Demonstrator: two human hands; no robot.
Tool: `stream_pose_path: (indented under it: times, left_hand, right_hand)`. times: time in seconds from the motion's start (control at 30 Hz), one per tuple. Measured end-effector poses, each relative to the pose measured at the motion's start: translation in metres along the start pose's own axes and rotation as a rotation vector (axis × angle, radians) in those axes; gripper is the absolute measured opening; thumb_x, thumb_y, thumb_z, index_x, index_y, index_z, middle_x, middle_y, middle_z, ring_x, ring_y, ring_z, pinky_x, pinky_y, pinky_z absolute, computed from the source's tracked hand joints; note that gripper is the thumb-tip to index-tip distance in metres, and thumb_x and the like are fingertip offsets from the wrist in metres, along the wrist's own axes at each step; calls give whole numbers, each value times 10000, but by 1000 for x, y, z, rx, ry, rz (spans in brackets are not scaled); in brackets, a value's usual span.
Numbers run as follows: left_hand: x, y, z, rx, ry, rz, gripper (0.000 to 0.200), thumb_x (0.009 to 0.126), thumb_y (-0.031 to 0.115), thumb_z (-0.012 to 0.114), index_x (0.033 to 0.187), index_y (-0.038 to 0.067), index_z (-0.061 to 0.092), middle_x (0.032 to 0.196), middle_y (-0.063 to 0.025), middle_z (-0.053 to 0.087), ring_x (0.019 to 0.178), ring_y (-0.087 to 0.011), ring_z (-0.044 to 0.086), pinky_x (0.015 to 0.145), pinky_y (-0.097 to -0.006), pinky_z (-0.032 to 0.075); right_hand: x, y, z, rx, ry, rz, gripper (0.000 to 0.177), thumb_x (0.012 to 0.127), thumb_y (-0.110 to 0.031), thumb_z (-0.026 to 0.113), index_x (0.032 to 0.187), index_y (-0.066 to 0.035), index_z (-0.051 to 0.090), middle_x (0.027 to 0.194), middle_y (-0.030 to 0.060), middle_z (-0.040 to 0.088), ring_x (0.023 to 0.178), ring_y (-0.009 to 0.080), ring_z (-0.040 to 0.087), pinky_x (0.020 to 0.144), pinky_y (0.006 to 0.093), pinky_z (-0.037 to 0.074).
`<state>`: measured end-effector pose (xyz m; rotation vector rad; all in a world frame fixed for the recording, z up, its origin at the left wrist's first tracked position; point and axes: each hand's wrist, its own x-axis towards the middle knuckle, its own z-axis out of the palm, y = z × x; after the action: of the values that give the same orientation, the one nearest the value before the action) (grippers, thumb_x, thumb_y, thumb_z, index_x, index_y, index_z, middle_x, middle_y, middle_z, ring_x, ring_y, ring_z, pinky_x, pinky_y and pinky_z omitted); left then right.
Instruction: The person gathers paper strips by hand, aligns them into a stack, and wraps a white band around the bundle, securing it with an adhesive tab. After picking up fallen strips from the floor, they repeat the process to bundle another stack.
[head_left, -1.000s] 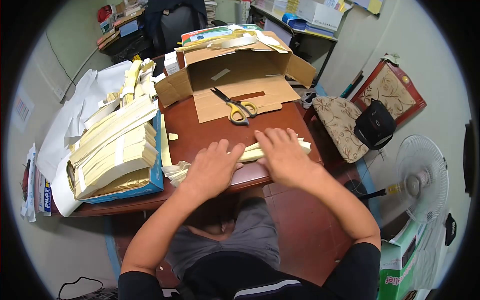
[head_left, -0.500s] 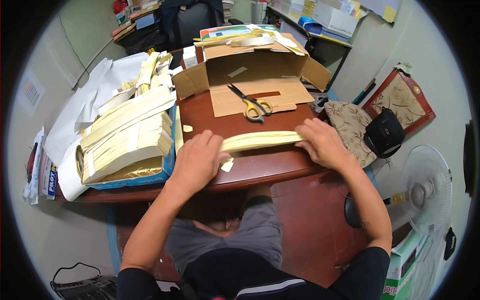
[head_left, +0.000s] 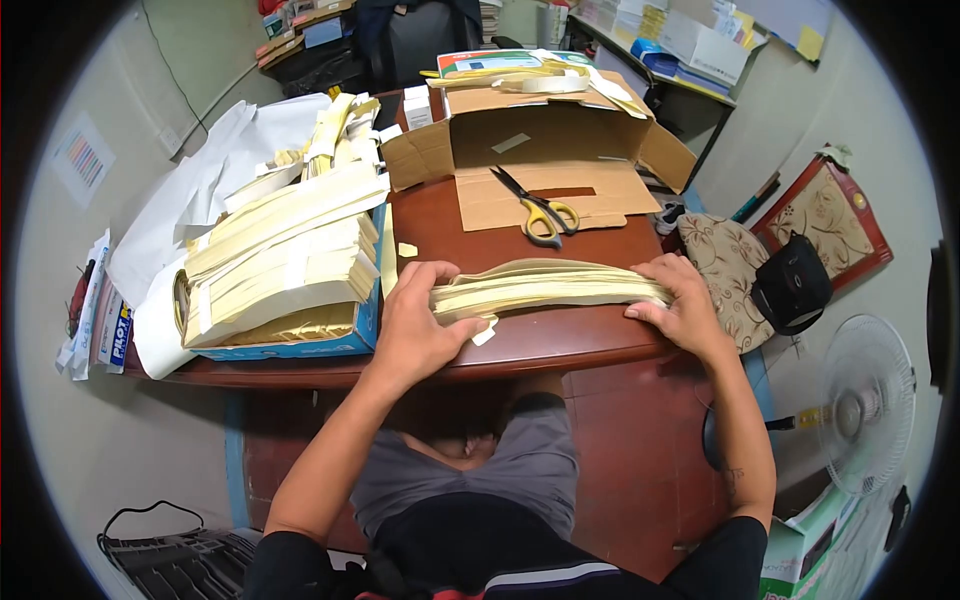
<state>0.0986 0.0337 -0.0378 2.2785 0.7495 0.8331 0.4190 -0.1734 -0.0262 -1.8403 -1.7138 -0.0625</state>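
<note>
A thick bundle of pale yellow paper strips (head_left: pixel 550 288) lies lengthwise near the front edge of the desk, its layers loosened and bowed in the middle. My left hand (head_left: pixel 425 325) grips the left end, thumb on the near side and fingers behind. At the right end, my right hand (head_left: pixel 685 305) holds it in the same way. A small yellow paper scrap (head_left: pixel 485 331) lies by my left thumb. Beyond the bundle, scissors (head_left: pixel 540 212) with yellow and black handles rest on the cardboard flap and desk.
On the left, a blue box (head_left: pixel 368 322) is heaped with yellow paper strips (head_left: pixel 290 265). An open cardboard box (head_left: pixel 550 135) faces me at the back, with strips on top. A patterned chair (head_left: pixel 720 265) and a fan (head_left: pixel 865 405) stand to the right.
The bundle has gone from a narrow, compressed band to a thicker, fanned-out stack. Both hands have turned and their thumbs now show on the near side. The view has shifted slightly.
</note>
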Motion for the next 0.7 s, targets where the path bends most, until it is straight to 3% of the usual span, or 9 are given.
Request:
stream_pose_path:
  times: [0.2,0.4,0.43,0.57,0.7]
  left_hand:
    - [5,7,14,-57,30,42,813,653,172,986,1354,30,600,1155,-158,625,1054,-288,644,932,-390,535]
    - [8,6,16,23,-47,-14,504,687,160,966,1104,-5,737,1004,-110,603,924,-277,612,847,-399,519]
    - [7,8,16,27,-2,17,346,714,140,940,973,-3,760,975,-111,611,908,-281,614,830,-396,515]
    - [6,-4,9,132,-13,185,307,752,126,906,999,11,765,891,-114,653,845,-289,633,790,-385,511]
    - [6,2,5,5,6,165,293,771,140,876,1019,21,773,891,-138,672,849,-334,642,778,-432,513]
  right_hand:
    - [12,0,-1,44,18,-43,597,649,-378,969,1057,-17,726,959,114,678,945,338,629,849,428,505]
    - [20,-2,0,-85,-36,-113,574,674,-456,934,963,-41,661,905,104,632,876,331,614,790,439,497]
    - [20,-2,-2,-102,-42,-137,559,695,-451,923,968,-41,658,905,106,629,868,333,612,781,442,497]
    - [10,7,-7,-142,-79,-106,435,792,-376,879,977,-44,667,920,113,634,862,342,609,770,444,494]
    - [4,6,-14,5,-55,-14,337,840,-306,853,981,-49,686,926,121,635,873,346,601,782,438,487]
